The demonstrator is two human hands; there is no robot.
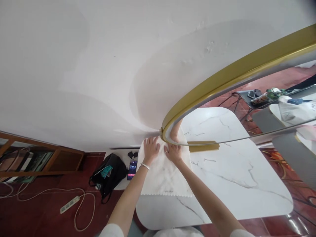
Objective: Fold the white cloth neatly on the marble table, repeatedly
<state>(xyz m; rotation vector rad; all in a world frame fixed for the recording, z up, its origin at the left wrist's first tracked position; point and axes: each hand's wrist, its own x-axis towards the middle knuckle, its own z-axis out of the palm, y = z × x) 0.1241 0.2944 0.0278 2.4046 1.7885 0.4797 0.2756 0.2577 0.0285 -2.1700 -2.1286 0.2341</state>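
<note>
A white cloth with a scalloped near edge lies spread on a white marble table. My left hand rests flat on the cloth's far edge, fingers spread; a bracelet is on that wrist. My right hand lies flat beside it on the cloth, fingers stretched toward the base of a gold-framed round mirror that leans on the wall at the table's far edge. The mirror shows a reflection of my right hand and the tabletop.
A black bag and a phone with a lit screen lie left of the cloth. On the red floor lies a power strip with its cord. A wooden shelf stands at far left. The white wall is behind.
</note>
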